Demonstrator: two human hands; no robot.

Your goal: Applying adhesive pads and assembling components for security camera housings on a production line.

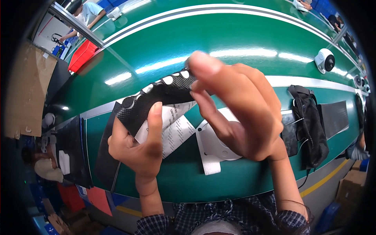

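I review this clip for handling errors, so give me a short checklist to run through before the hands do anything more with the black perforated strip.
1. Left hand grips the black perforated strip, thumb across it: ok.
2. Right hand pinches the strip's upper end: ok.
3. Strip lifted off the green belt: ok.
4. Printed paper sheet held behind the strip: ok; whether attached, cannot tell.
5. White round device lies on the belt right under the hands, partly hidden: cannot tell if it is in the way.
6. Black mesh bag lies apart, to the right: ok.
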